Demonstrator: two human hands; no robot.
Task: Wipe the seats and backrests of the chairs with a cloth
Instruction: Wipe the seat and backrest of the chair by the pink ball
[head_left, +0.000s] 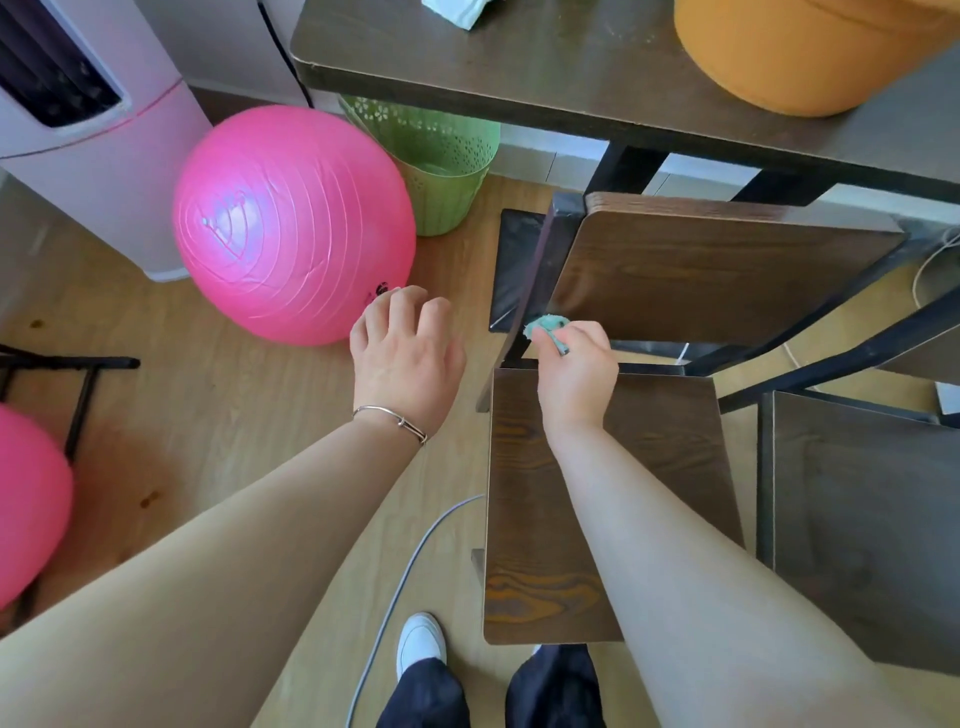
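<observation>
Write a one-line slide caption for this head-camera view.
Right hand holds a teal cloth at the corner of a wooden chair backrest; left hand hovers empty near a pink ball.

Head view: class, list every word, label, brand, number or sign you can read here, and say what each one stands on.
No text can be read.
Ball: a small dark printed mark low on its right side, too small and blurred to read.
Cloth, chairs, table: no writing shows.
</observation>
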